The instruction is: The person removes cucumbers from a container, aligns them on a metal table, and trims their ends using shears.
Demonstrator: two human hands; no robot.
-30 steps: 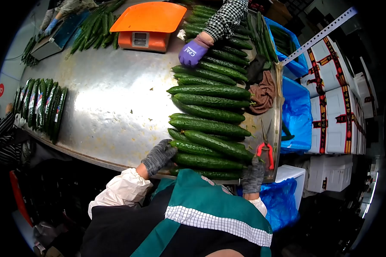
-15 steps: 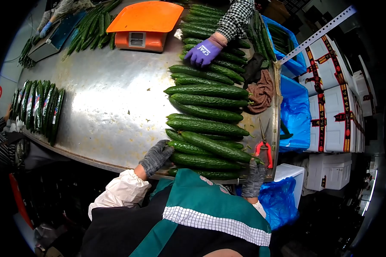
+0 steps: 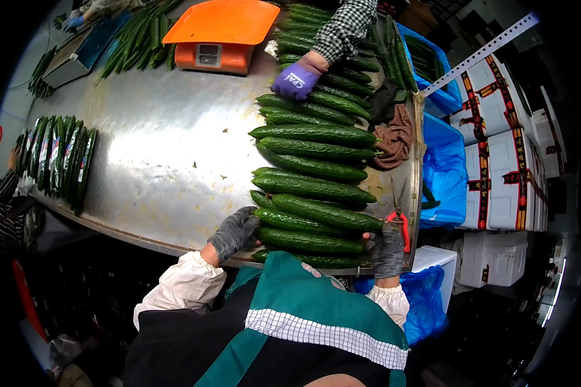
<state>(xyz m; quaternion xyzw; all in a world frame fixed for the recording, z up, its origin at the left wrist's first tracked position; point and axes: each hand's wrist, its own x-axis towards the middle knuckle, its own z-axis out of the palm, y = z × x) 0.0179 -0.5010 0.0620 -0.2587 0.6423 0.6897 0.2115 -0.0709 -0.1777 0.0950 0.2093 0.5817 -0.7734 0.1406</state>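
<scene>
While over a dozen cucumbers [image 3: 326,213] line the table's [image 3: 174,193] right side, left hand [image 3: 234,233] and right hand [image 3: 386,248] sit half-curled at opposite ends of the near ones, grip unclear. One red-handled shears [image 3: 404,229], one orange scale [image 3: 213,57], one co-worker's purple glove [image 3: 295,81] reading "CPAI".

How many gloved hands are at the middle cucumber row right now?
3: the wearer's left hand at the left ends of the near cucumbers, the right hand at their right ends, and a co-worker's purple-gloved hand farther up. Others may be hidden.
</scene>
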